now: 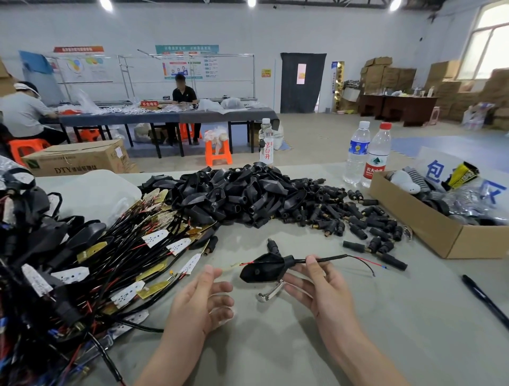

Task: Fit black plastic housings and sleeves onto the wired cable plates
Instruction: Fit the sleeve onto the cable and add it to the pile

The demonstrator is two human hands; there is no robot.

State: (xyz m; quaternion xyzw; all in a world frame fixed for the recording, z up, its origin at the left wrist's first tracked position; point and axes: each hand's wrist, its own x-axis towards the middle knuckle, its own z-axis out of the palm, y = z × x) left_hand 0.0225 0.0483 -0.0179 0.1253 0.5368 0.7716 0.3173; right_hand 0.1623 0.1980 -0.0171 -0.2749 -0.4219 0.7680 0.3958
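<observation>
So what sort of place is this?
Probably a small factory assembly hall: a heap of black plastic housings and wired cable plates on the worktable, other workers at a long bench, stacked cartons at the back.

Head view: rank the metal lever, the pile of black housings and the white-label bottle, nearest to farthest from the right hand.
1. Metal lever, at the right hand's fingertips.
2. Pile of black housings, mid-table beyond it.
3. White-label bottle, far table edge.

Bright, even light came from ceiling lamps (251, 2) and a glaring window (487, 46). Shadows were faint. Edges bowed with wide-angle distortion; the centre was sharp.
</observation>
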